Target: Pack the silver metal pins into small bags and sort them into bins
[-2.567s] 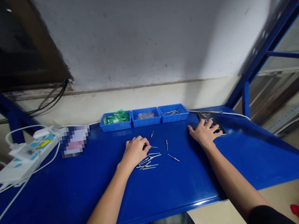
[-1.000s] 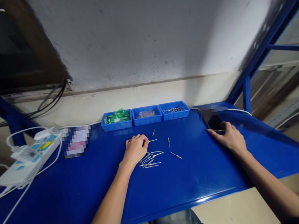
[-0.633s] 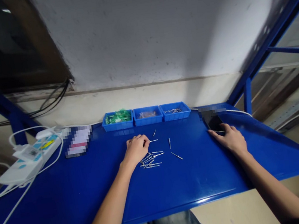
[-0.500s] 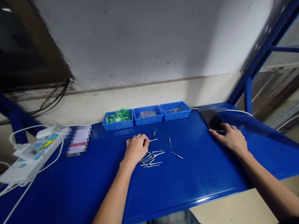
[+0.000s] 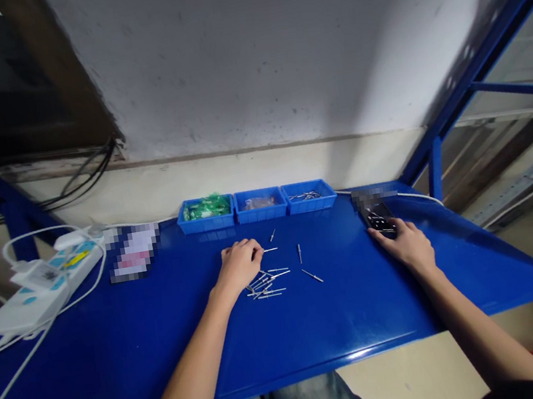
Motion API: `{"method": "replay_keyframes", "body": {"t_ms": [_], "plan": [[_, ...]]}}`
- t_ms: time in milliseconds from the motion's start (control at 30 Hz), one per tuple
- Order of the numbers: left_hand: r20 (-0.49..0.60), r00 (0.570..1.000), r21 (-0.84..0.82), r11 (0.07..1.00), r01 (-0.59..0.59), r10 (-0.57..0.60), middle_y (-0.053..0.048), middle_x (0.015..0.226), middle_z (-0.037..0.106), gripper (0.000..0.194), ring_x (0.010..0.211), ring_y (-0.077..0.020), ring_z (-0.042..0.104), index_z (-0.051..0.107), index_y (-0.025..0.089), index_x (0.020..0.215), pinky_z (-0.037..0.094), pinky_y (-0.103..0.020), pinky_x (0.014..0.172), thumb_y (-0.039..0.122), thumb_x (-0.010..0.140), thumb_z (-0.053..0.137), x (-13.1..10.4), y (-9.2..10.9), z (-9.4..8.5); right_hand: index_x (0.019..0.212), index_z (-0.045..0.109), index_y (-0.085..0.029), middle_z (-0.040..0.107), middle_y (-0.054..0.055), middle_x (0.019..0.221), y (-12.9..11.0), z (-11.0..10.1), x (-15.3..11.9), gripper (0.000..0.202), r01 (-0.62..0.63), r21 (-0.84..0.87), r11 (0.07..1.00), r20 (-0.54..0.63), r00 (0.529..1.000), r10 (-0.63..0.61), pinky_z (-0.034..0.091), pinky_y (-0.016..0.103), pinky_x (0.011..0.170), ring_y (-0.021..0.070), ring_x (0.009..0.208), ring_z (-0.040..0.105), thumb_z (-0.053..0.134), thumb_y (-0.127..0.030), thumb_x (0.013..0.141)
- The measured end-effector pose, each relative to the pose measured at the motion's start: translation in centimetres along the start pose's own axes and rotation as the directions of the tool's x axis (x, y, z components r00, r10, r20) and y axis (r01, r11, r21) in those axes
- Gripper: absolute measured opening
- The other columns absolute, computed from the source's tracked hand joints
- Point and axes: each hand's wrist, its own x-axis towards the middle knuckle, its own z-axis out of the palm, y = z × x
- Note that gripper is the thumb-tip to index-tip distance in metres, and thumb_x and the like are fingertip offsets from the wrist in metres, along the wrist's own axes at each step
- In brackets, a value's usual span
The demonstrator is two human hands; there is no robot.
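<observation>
My left hand (image 5: 239, 264) rests over the blue table with its fingers closed on a blind rivet (image 5: 271, 249), whose thin pin sticks out to the right. Just below that hand lies a loose pile of silver blind rivets (image 5: 267, 283). Three single rivets lie apart from the pile, one of them a slanted rivet (image 5: 312, 276). On the right, my right hand (image 5: 409, 245) grips the near end of a black smartphone (image 5: 379, 217) between thumb and fingers. White shapes show on its dark face, and its far end is blurred out.
Three blue bins stand along the back: one with green plastic bags (image 5: 207, 207), a middle bin (image 5: 262, 214) with clear packets, and a right bin (image 5: 311, 205) with metal pieces. At left are a white power strip (image 5: 39, 282) with cables and a blurred card (image 5: 136, 250).
White shapes now show on the phone's face, which was dark before. Both hands keep nearly the same places; the whole view has shifted slightly.
</observation>
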Motion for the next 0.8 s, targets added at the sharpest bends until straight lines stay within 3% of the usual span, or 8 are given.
{"method": "replay_keyframes", "body": {"t_ms": [167,267,333,400,467,533,667,800], "plan": [[-0.015,1.000,-0.024,1.000,-0.005,0.005,-0.002,0.090,0.065,0.019,0.093,-0.0221,0.057,0.058,0.023,0.081,0.036,-0.039,0.081,0.027,0.087,0.041,0.0,-0.1,-0.2,0.128,0.041,-0.014,0.055,0.018,0.111,0.0,-0.1,-0.3,0.080,-0.019,-0.001,1.000,-0.114,0.993,0.019,0.044,0.044,0.076,0.0350,0.101,0.052,0.042,-0.072,0.072],[-0.049,0.999,-0.050,0.999,-0.022,0.020,-0.001,0.088,0.065,0.019,0.089,-0.0212,0.058,0.059,0.023,0.081,0.038,-0.036,0.079,0.027,0.087,0.041,0.0,-0.2,-0.6,0.119,0.048,-0.011,0.054,0.019,0.111,-2.0,0.1,-1.5,0.064,0.191,-0.027,0.981,-0.296,0.936,-0.190,0.040,0.045,0.083,0.0354,0.106,0.047,0.047,-0.060,0.078],[-0.067,0.995,-0.085,0.994,-0.075,0.069,-0.002,0.087,0.065,0.019,0.088,-0.0203,0.058,0.059,0.022,0.081,0.040,-0.033,0.076,0.027,0.088,0.041,0.0,-0.2,-0.8,0.109,0.054,-0.013,0.057,0.016,0.105,-4.9,0.4,-2.8,0.046,0.481,0.003,0.877,-0.316,0.832,-0.455,0.038,0.043,0.086,0.0315,0.106,0.048,0.048,-0.050,0.082],[-0.078,0.987,-0.131,0.980,-0.149,0.140,-0.002,0.086,0.065,0.020,0.086,-0.0189,0.059,0.059,0.022,0.081,0.041,-0.030,0.075,0.026,0.088,0.041,0.0,-0.3,-0.8,0.105,0.055,-0.016,0.061,0.013,0.098,-8.8,0.7,-4.4,0.032,0.721,0.094,0.687,-0.270,0.682,-0.679,0.039,0.039,0.084,0.0272,0.102,0.050,0.049,-0.040,0.085],[-0.102,0.977,-0.165,0.966,-0.200,0.184,-0.002,0.083,0.064,0.021,0.083,-0.0176,0.059,0.059,0.021,0.080,0.042,-0.028,0.073,0.026,0.088,0.041,0.1,-0.3,-0.8,0.104,0.056,-0.017,0.062,0.010,0.094,-13.1,0.9,-5.9,0.026,0.831,0.171,0.530,-0.225,0.556,-0.800,0.039,0.035,0.078,0.0235,0.093,0.053,0.049,-0.034,0.086],[-0.136,0.974,-0.187,0.961,-0.205,0.181,-0.002,0.081,0.064,0.022,0.079,-0.0167,0.060,0.058,0.020,0.078,0.042,-0.026,0.071,0.027,0.088,0.041,0.2,-0.4,-0.8,0.099,0.058,-0.018,0.063,0.007,0.087,-16.8,1.1,-6.9,0.019,0.869,0.203,0.451,-0.209,0.489,-0.847,0.037,0.033,0.072,0.0203,0.083,0.054,0.050,-0.031,0.087],[-0.193,0.975,-0.232,0.961,-0.153,0.109,-0.002,0.075,0.064,0.026,0.072,-0.0158,0.060,0.056,0.020,0.074,0.042,-0.025,0.066,0.029,0.090,0.038,0.4,-1.0,-0.9,0.085,0.059,-0.018,0.062,0.006,0.077,-20.8,1.7,-7.3,0.016,0.881,0.224,0.416,-0.247,0.465,-0.850,0.035,0.031,0.069,0.0187,0.076,0.053,0.045,-0.022,0.090],[-0.223,0.971,-0.318,0.936,-0.153,0.083,-0.001,0.080,0.065,0.017,0.075,-0.0156,0.062,0.057,0.021,0.087,0.044,-0.025,0.068,0.030,0.088,0.042,0.4,-1.1,-1.0,0.087,0.058,-0.017,0.062,0.007,0.078,-20.9,2.3,-7.0,0.018,0.859,0.293,0.420,-0.275,0.496,-0.823,0.037,0.030,0.069,0.0186,0.074,0.052,0.042,-0.022,0.091]]}}
